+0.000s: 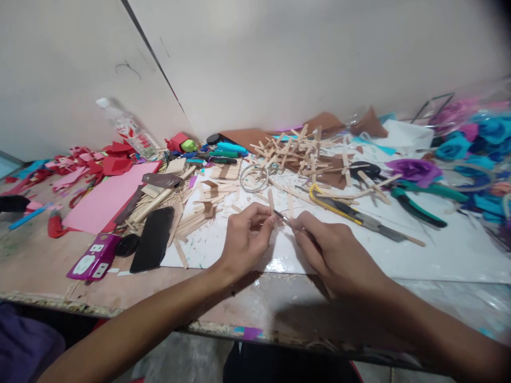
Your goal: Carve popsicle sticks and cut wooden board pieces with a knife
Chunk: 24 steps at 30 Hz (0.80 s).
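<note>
My left hand (250,234) pinches a wooden craft stick (271,201) that stands nearly upright between thumb and fingers. Coming in from the right, my right hand (329,247) is closed around a slim tool with a dark, narrow end (281,216); its exact kind is hard to make out. The tool's tip reaches the stick just above my left thumb. Both hands are over the front part of a white board (247,263). A yellow and grey utility knife (343,210) lies just beyond my right hand.
Behind my hands are a roll of clear tape (254,178) and a heap of craft sticks (303,151). Green-handled pliers (419,205) lie to the right. On the left are a black phone (152,239), a purple case (93,258), pink paper (107,197) and a plastic bottle (130,130).
</note>
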Available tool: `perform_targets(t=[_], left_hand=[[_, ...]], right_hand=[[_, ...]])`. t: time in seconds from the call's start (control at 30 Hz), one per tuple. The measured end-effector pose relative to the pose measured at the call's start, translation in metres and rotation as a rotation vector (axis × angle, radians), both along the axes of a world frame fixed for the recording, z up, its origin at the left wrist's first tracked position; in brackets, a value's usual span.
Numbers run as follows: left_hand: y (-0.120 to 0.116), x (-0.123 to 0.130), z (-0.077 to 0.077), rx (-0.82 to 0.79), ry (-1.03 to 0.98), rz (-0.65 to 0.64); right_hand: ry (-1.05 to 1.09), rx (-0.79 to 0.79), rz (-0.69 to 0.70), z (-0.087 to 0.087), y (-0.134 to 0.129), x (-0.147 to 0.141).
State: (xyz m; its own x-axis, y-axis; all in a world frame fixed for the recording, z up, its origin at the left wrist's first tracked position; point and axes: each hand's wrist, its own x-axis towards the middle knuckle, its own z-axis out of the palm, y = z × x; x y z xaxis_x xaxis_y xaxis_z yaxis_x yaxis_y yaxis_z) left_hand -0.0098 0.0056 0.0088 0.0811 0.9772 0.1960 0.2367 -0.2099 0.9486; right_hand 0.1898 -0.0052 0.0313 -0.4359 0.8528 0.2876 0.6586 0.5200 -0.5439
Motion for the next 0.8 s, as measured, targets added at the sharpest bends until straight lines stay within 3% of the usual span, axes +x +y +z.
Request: perform_targets(t=[0.27,0.53,0.8], left_hand=[[0.001,-0.001,-0.007,0.019,0.098,-0.024],[0.001,0.007,0.004,-0.094,-0.126,0.027],[0.006,0.010,0.006,-0.158,-0.214,0.014]], right_hand=[[-0.034,-0.104,0.037,0.007,0.009,0.011],[0.047,-0.073,-0.014,0.002,0.002,0.001],[0.071,-0.099,0.005,0.008,0.011,0.011]])
